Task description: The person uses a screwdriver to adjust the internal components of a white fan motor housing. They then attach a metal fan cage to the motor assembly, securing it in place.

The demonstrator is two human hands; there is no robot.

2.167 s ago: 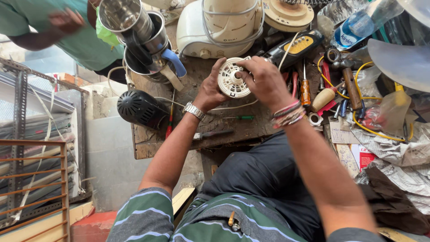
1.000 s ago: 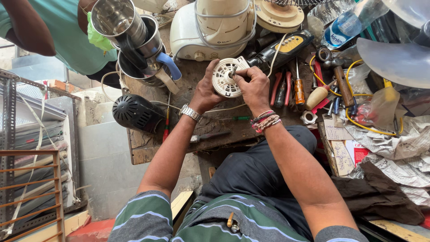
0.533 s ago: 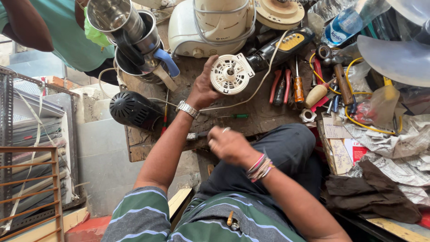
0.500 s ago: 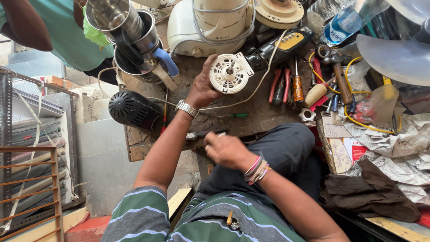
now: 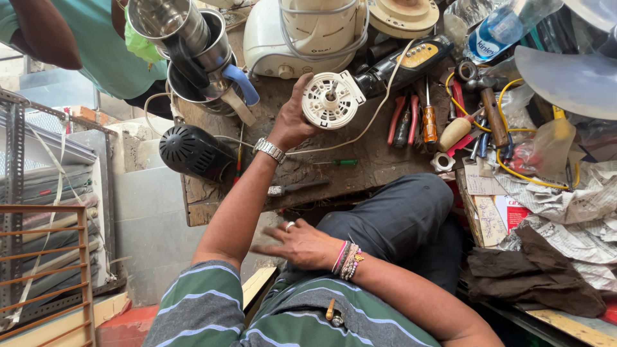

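Small appliance-repair workshop, cramped and cluttered; worn wooden bench at centre, scarred and stained; pliers, screwdrivers and a hammer heaped at 2 o'clock beside a yellow meter; white mixer base and steel jars at 12, awaiting repair; black motor at 10; loose yellow wire and crumpled newspaper at 3; metal racking at 8.
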